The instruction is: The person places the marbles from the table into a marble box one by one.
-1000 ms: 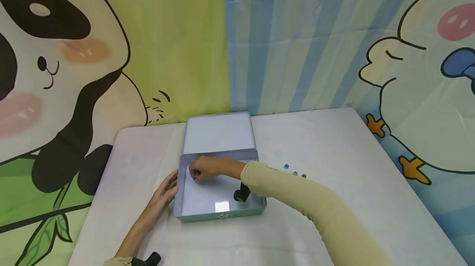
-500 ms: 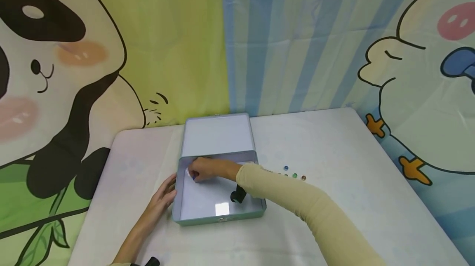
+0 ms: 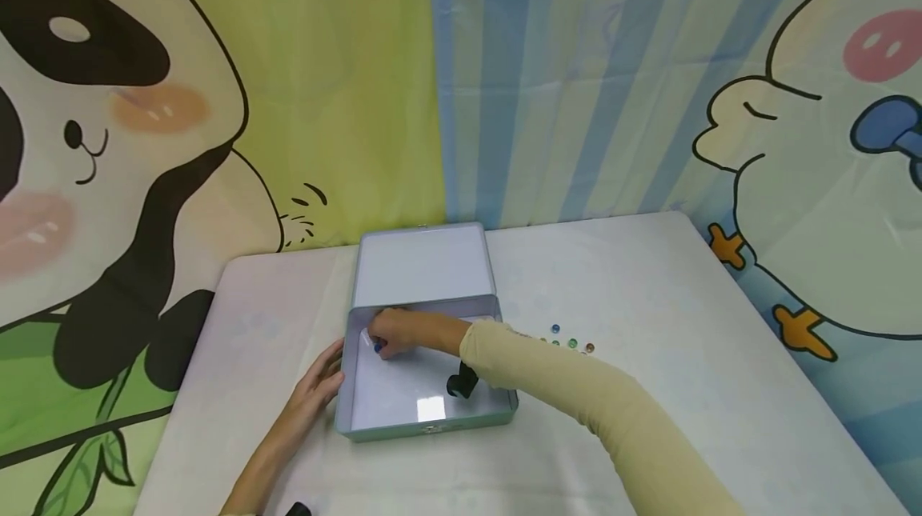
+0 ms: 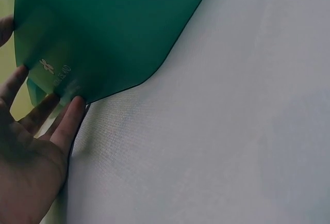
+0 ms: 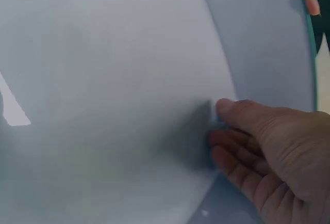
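An open metal tin box (image 3: 392,422), green outside and pale inside, lies on the white table with its lid (image 3: 425,264) tipped back. My right hand (image 3: 396,331) reaches inside to the far left corner, where its thumb and curled fingers pinch a small blue marble (image 3: 378,347). In the right wrist view that hand (image 5: 278,154) is low over the box floor, the marble mostly hidden between the fingers. Against the box's left wall rests my left hand (image 3: 320,378); the left wrist view shows its straight fingertips touching the green side (image 4: 118,33).
Several loose marbles lie on the table right of the box, among them a blue marble (image 3: 555,329), a green marble (image 3: 572,343) and a brown marble (image 3: 590,348). My right sleeve (image 3: 569,384) partly covers that group. A cartoon-printed curtain (image 3: 346,100) hangs behind the table.
The right hand has stayed in the far left corner, shifting only slightly, and more of the blue marble shows at its fingertips. The left hand keeps its place; the head view has tilted a little.
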Available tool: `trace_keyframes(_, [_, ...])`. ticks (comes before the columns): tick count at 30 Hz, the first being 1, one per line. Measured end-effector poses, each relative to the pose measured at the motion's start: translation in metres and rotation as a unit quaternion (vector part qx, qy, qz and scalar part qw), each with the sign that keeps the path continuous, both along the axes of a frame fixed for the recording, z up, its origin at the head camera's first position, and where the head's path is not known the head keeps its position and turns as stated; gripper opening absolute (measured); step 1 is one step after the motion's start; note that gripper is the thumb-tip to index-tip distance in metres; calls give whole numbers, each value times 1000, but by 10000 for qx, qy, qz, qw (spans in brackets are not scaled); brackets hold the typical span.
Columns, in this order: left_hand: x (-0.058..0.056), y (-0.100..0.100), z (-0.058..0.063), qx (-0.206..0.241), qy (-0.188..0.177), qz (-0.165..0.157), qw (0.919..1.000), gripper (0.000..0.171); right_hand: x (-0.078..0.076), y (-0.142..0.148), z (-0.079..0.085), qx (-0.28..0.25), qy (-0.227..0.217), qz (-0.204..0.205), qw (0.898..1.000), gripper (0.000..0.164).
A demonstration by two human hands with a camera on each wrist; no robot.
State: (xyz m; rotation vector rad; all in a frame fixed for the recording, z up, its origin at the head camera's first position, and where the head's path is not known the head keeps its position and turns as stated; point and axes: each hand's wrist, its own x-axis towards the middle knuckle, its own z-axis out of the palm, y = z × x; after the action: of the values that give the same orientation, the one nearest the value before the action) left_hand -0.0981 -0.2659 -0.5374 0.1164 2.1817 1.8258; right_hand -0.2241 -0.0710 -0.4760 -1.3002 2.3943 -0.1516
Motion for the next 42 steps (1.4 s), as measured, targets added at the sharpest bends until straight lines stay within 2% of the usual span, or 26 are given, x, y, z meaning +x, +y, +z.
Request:
trace_keyframes(3, [0,0,-1,-52,5,12,10000,56,3,8,13,-103,-70,-98,9999,23])
trace_keyframes(5, [-1,0,-1,-71,16,15,10000,56,5,20,25,-376,-234,-100,9990,28])
trace_keyframes(11, [-1,1,1,-131,54,96,9999,55,21,74,67,-1140,-614,141,9915,32])
trace_keyframes(17, [1,2,5,-344,77,200,9992,54,44,141,102,-1910,-632,-258,9792,28])
trace_keyframes(21, [1,4,4,-258,117,191,9994,55,58,186,110,-2099,-524,-615,9744,23])
trace_keyframes(26, [0,4,0,-277,67,219,9994,56,75,241,100,-1956,-568,-1160,9721,17])
trace_keyframes(32, [-1,3,-1,-325,28,203,9993,54,88,311,69,-1817,-402,-1742,9670,16])
trace_keyframes(37, [1,3,0,-323,-12,233,9992,54,86,354,35,-1971,-58,-2042,9589,20])
trace_keyframes(42, [2,4,3,-322,56,283,9991,54,75,370,8,-2191,76,-2192,9507,24])
